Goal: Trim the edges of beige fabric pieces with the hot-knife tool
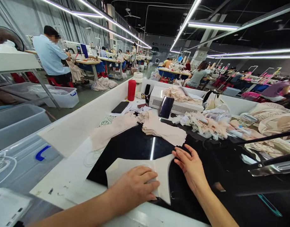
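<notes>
A cream cut fabric piece [164, 176] with curved edges lies on the glossy black work surface [133, 145] in front of me. My left hand [135, 186] rests flat on its middle, fingers a little apart, covering part of it. At the piece's upper right corner, the fingertips of my right hand [190, 167] are closed on the edge; the thumb is partly hidden. Just beyond lie a stack of pale pink fabric pieces [163, 129] and another pale piece or pile [115, 129] to its left.
A phone [166, 107] leans against a white vented box [180, 108]; another phone [120, 107] lies near a red cylinder [131, 90]. Fabric scraps [206, 123] heap at right, beside a dark machine arm [274, 168]. Teal snips [270, 205] lie lower right. A white side wall [81, 116] borders the left.
</notes>
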